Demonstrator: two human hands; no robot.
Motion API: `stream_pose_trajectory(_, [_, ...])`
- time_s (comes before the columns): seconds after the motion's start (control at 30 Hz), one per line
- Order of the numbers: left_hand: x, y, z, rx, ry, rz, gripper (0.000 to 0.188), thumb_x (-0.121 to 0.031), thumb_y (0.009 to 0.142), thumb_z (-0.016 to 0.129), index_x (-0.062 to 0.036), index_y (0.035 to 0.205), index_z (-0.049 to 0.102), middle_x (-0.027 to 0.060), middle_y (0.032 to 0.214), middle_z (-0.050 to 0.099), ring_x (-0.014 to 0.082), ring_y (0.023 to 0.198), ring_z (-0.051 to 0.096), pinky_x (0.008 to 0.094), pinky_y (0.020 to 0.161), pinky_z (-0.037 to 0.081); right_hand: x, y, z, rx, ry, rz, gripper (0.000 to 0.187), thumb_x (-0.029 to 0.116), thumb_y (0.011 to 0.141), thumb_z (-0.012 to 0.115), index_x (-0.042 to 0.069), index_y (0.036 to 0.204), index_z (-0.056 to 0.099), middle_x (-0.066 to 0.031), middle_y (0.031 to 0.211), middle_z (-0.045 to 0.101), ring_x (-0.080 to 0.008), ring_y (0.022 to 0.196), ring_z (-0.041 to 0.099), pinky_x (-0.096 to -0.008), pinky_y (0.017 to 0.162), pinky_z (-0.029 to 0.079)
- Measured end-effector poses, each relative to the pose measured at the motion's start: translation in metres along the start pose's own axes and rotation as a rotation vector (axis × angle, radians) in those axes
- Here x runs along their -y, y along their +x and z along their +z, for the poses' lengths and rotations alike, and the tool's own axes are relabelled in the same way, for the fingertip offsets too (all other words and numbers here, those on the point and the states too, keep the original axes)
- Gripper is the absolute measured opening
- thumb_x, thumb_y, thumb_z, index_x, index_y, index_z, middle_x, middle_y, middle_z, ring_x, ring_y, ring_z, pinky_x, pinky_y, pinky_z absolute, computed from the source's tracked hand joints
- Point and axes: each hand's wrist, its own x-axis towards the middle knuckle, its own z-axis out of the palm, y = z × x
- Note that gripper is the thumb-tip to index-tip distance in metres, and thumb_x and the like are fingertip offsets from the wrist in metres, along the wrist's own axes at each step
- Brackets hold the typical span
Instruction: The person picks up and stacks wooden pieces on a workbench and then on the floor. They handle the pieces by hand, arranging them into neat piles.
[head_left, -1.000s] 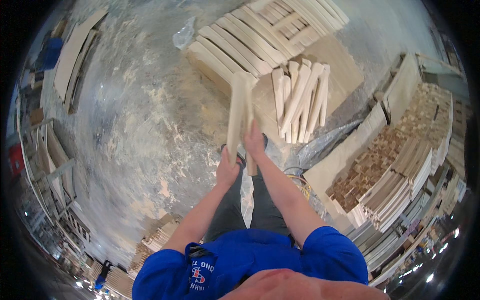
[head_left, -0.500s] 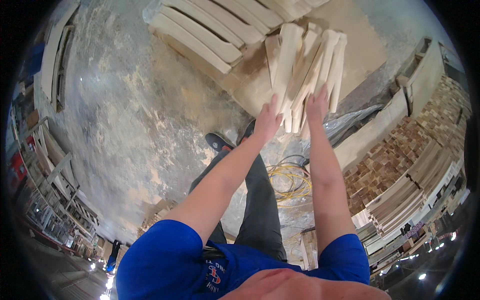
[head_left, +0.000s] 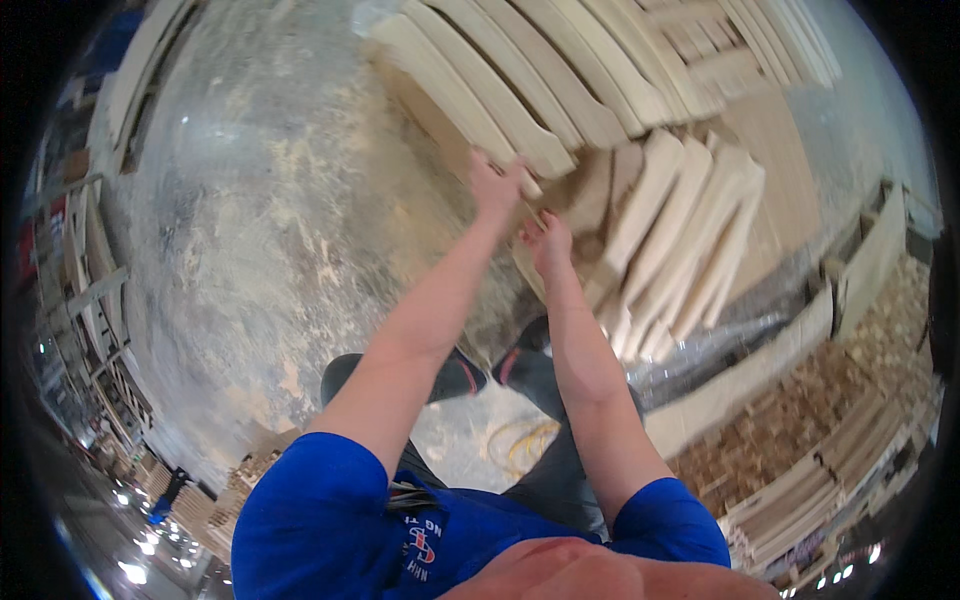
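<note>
My left hand (head_left: 497,187) is at the near end of a row of curved, pale wooden pieces (head_left: 485,95), its fingers bent by the lowest piece. Just right of it and closer to me, my right hand (head_left: 547,245) has its fingers curled in. Something thin and pale shows between the two hands, too blurred to name. Right of my right hand, a fanned bundle of loose wooden pieces (head_left: 690,220) lies untouched. Brown cardboard (head_left: 775,150) lies under the wood.
Clear plastic film (head_left: 730,340) lies by a long board (head_left: 740,375) on the right, beside stacked small wood blocks (head_left: 760,440). A yellow cable (head_left: 520,440) is on the floor between my legs. Wooden frames (head_left: 100,290) stand far left.
Both hands have left the loose bundle and moved left to the near end of the wooden row. The bundle now lies fanned out. My knees are bent wider apart, and the view has shifted.
</note>
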Motion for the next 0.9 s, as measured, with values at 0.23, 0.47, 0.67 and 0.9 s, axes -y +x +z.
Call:
stream_pose_trajectory(0.23, [0.032,0.016,0.003,0.094,-0.528,0.077,0.105,-0.04,0.065,0.075,-0.0011,0.14,0.012,0.0234,0.132,0.038,0.0344,0.122,0.039,0.04,0.102,0.032,-0.027,0.041,0.03,0.008,0.187,0.049,0.028,0.03,0.094,0.037,0.009,0.107,0.05,-0.0053,0.088,0.054,-0.0168,0.076,0.057,-0.0302,0.066,0.053])
stream_pose_trajectory(0.47, [0.021,0.005,-0.031,0.164,-0.664,-0.15,0.106,-0.037,0.068,0.073,-0.0016,0.141,0.004,0.019,0.129,0.041,0.0292,0.116,0.045,0.0396,0.092,0.042,-0.041,0.048,0.03,0.164,0.106,-0.084,0.026,0.032,0.087,0.042,0.008,0.082,0.05,-0.0043,0.072,0.052,-0.0182,0.058,0.055,-0.0311,0.052,0.049])
stream_pose_trajectory(0.67, [0.021,-0.007,-0.131,0.495,-0.904,-0.381,0.077,-0.041,0.078,0.062,-0.0026,0.134,0.026,0.0138,0.12,0.05,0.0264,0.105,0.054,0.0429,0.088,0.046,-0.035,0.009,0.046,0.397,-0.349,0.094,0.052,0.057,0.078,0.051,0.007,0.092,0.054,-0.0044,0.078,0.054,-0.0198,0.062,0.054,-0.0285,0.051,0.039])
stream_pose_trajectory(0.9, [0.086,-0.034,-0.188,0.226,-1.098,-0.45,0.033,-0.028,0.091,0.048,-0.0061,0.116,0.048,0.0089,0.102,0.059,0.0253,0.095,0.06,0.0439,0.074,0.054,-0.062,-0.015,0.101,0.812,-0.835,-0.456,0.044,0.016,0.077,0.067,0.004,0.114,0.047,-0.0094,0.093,0.058,-0.0169,0.069,0.058,-0.0342,0.054,0.052])
